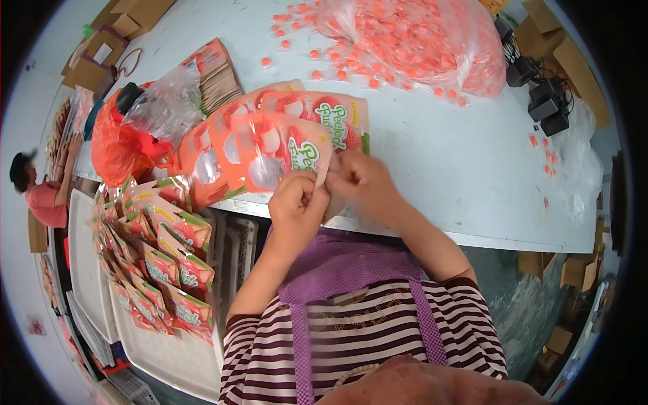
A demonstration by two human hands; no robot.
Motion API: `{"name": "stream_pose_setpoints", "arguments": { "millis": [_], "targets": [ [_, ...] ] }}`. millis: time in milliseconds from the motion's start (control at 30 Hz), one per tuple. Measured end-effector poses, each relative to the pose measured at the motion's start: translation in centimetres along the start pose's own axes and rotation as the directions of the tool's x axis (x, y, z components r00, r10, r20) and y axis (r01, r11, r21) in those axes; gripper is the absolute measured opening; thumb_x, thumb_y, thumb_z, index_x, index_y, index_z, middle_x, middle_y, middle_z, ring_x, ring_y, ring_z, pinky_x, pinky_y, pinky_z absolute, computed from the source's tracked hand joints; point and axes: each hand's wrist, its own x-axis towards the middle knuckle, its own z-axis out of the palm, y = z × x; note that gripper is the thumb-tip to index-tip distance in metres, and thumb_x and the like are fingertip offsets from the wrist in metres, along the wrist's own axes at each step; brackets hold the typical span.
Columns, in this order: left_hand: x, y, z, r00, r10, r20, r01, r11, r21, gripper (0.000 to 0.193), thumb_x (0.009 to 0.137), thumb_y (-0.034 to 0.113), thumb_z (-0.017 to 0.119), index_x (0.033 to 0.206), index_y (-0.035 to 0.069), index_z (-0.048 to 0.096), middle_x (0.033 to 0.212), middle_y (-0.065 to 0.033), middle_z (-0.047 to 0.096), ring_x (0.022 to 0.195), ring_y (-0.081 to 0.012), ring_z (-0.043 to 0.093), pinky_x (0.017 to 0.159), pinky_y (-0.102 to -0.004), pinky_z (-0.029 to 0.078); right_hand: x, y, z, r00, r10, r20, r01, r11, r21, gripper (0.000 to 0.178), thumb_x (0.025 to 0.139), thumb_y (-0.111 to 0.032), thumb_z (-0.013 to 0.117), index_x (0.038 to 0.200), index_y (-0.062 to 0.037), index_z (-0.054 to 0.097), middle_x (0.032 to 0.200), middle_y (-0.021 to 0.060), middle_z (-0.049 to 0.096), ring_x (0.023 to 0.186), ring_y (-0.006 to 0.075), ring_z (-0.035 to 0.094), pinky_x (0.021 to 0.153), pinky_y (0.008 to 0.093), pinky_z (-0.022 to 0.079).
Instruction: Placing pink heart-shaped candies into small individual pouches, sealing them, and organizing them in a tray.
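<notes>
At table edge (472, 239), glossy flat pouch (275, 147) in left hand (297, 204), right hand (365, 182), grip unclear

L hand (297, 206) at pouch (273, 155) edge, R hand (368, 185) prob. too (blur), bag (449, 40) w/ orange pcs (373, 84) beyond

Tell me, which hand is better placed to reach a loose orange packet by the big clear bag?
Probably the right hand: it is nearer the loose orange packets beside the clear bag. The left hand is farther off, pinching the edge of a pouch. The right's grip is blurred.
</notes>
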Motion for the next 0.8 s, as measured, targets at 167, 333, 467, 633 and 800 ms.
{"name": "stream_pose_setpoints", "arguments": {
  "millis": [167,333,467,633,800],
  "targets": [
    [1.0,-0.2,-0.3,0.978,0.195,-0.076,-0.176,0.962,0.207,0.011,0.078,-0.005,0.065,0.079,-0.002,0.055,0.087,-0.0109,0.062,0.075,-0.0140,0.059,0.061,-0.0259,0.045,-0.5,0.6,1.7,0.901,-0.415,-0.128,0.389,0.902,-0.186,0.015,0.076,-0.005,0.064,0.081,-0.0006,0.050,0.067,0.0115,0.049,0.064,0.0230,0.047,0.056,0.0345,0.039],
    [1.3,-0.8,-2.9,0.975,0.211,-0.072,-0.195,0.964,0.182,0.015,0.074,-0.008,0.065,0.074,-0.001,0.053,0.088,-0.0119,0.058,0.073,-0.0184,0.057,0.063,-0.0264,0.045,-0.9,2.5,-0.8,0.999,0.036,0.018,-0.035,0.998,-0.060,0.016,0.074,0.002,0.061,0.078,-0.0010,0.045,0.072,0.0123,0.052,0.066,0.0204,0.048,0.058,0.0322,0.041],
    [1.1,-0.8,-2.6,0.935,0.295,0.195,-0.331,0.925,0.188,0.017,0.070,-0.012,0.067,0.080,0.001,0.061,0.115,-0.0176,0.055,0.087,-0.0244,0.061,0.071,-0.0302,0.051,-0.5,3.1,-2.1,0.994,0.103,0.048,-0.108,0.986,0.126,0.028,0.074,0.009,0.058,0.071,-0.0032,0.033,0.086,0.0104,0.064,0.074,0.0102,0.050,0.063,0.0257,0.043],
    [2.5,0.0,-3.3,0.761,0.298,0.576,-0.475,0.860,0.184,0.030,0.069,0.000,0.074,0.097,0.008,0.071,0.140,-0.0219,0.044,0.110,-0.0365,0.057,0.089,-0.0391,0.050,0.4,3.0,-4.0,0.973,0.099,0.208,-0.118,0.989,0.083,0.034,0.080,0.004,0.063,0.070,-0.0052,0.032,0.077,0.0024,0.055,0.071,0.0075,0.042,0.062,0.0236,0.039],
    [3.4,-0.9,-2.7,0.790,0.232,0.567,-0.397,0.899,0.186,0.028,0.068,0.008,0.077,0.095,0.006,0.070,0.138,-0.0191,0.049,0.110,-0.0378,0.055,0.093,-0.0429,0.045,0.4,3.7,-4.9,0.957,0.132,0.257,-0.159,0.984,0.086,0.040,0.084,-0.005,0.069,0.070,-0.0065,0.032,0.069,-0.0022,0.038,0.066,0.0074,0.034,0.058,0.0228,0.033]
  ]
}}
